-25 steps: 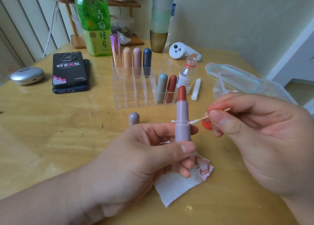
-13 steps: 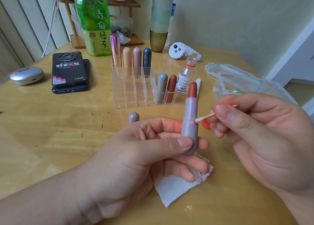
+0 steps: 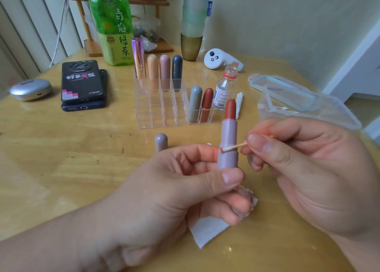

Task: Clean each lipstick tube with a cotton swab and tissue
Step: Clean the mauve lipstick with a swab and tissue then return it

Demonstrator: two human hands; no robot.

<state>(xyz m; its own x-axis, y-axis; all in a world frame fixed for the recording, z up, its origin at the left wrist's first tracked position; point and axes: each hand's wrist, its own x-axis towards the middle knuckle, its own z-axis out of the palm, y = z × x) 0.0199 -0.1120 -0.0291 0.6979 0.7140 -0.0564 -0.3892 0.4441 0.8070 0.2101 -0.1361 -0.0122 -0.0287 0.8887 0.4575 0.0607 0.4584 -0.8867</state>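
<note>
- In front of the clear acrylic organizer (image 3: 156, 117), the left hand (image 3: 164, 189) keeps its fingers clamped on a matte lilac lipstick tube (image 3: 228, 158), upright, rust-red bullet exposed.
- A red-stained cotton swab (image 3: 231, 147) touches the tube's smooth collar.
- The right hand (image 3: 308, 179) pinches the swab's thin wooden stick between its fingers.

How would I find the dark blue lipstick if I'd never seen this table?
Find the clear organizer in the middle of the table. Its back row holds four tubes; the dark blue lipstick stands at the right end, the only dark one beside pink and peach neighbours.
</note>
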